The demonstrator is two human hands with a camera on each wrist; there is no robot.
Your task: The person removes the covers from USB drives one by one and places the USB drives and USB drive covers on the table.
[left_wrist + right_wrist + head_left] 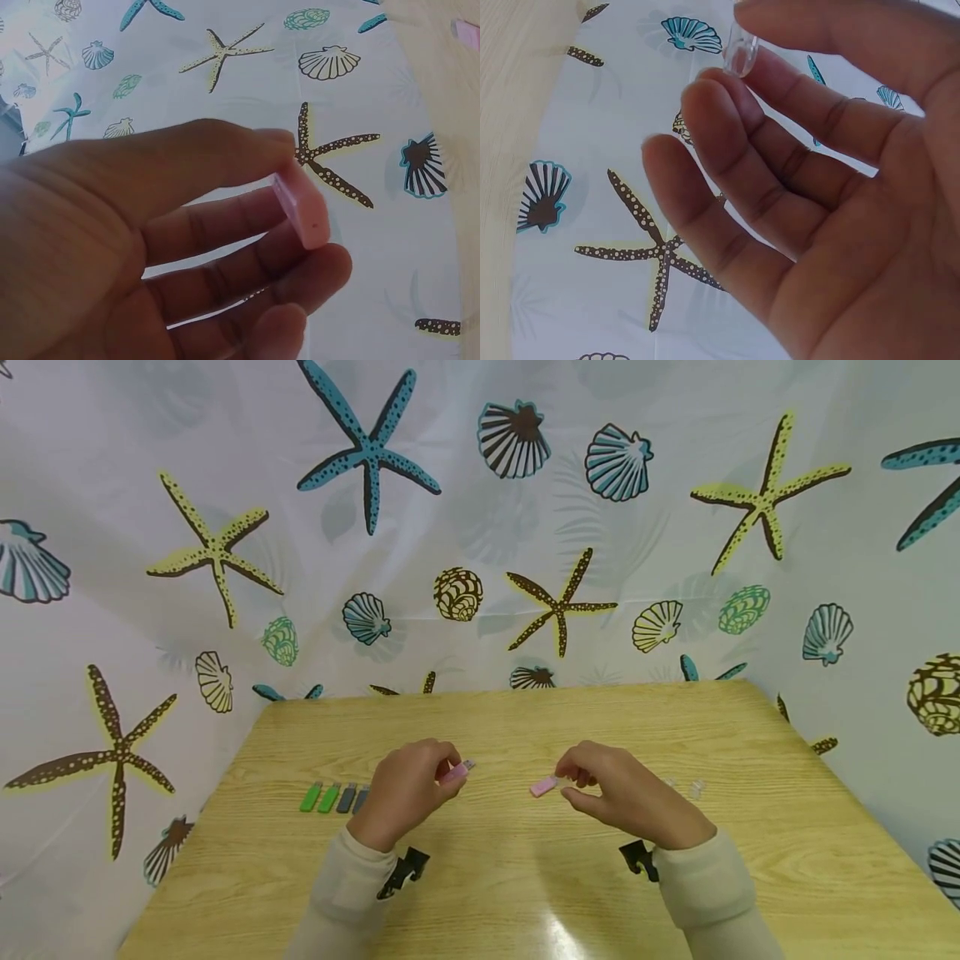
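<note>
My left hand (pixel 408 787) pinches a pink USB stick (pixel 455 772) between thumb and fingers, its metal plug bare and pointing away to the right. The left wrist view shows the stick's rounded pink end (pixel 306 210) by the fingertips. To the right, my right hand (pixel 618 793) holds a small clear plastic cap (pixel 741 51) between thumb and fingertip, the other fingers loosely bent. A second pink USB stick (pixel 543 787) lies on the table just left of the right hand's fingertips.
Two green USB sticks (pixel 319 797) and two grey ones (pixel 347 798) stand in a row left of the left hand, which partly covers the last. Clear caps (pixel 697 789) lie right of the right hand. A patterned cloth (pixel 465 527) hangs behind the wooden table (pixel 495 893).
</note>
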